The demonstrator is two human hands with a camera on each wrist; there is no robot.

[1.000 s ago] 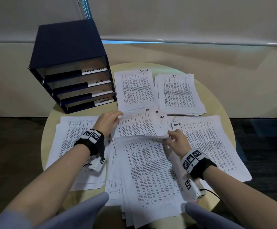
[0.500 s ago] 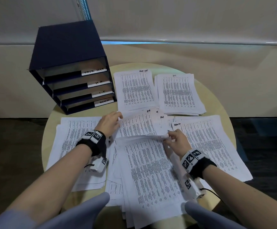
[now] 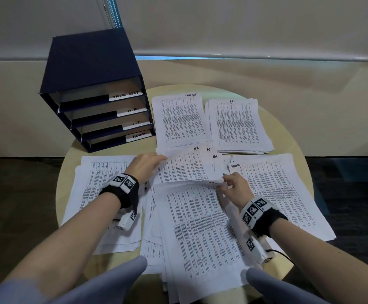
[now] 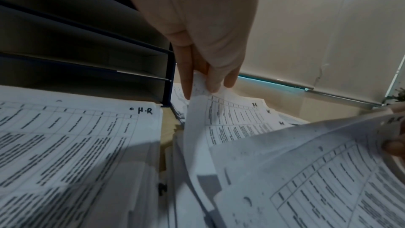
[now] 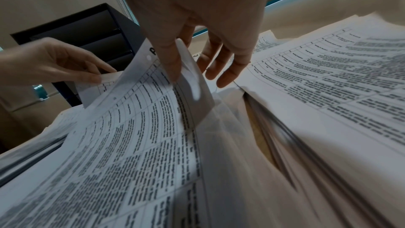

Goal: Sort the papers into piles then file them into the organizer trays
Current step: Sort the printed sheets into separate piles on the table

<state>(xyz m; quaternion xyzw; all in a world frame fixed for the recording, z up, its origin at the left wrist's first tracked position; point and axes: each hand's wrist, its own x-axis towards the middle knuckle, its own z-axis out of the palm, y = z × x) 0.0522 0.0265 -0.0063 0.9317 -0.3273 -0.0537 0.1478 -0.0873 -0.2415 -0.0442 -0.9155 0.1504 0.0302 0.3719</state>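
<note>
While right hand [image 3: 235,187] pinches the white printed top sheet [image 3: 200,227] corner, lifting it to read, left hand [image 3: 144,164] pinches an HR-marked sheet [image 3: 183,170] for sorting.

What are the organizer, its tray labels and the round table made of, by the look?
Organizer: likely board wrapped in navy matte covering; flat sheen-free panels, thin square edges, pale inner faces.
Tray labels: white paper or card strips with hand-lettered marker.
Table: pale wood-look top, probably laminate or veneer; smooth satin surface, grain too faint to tell.
</note>
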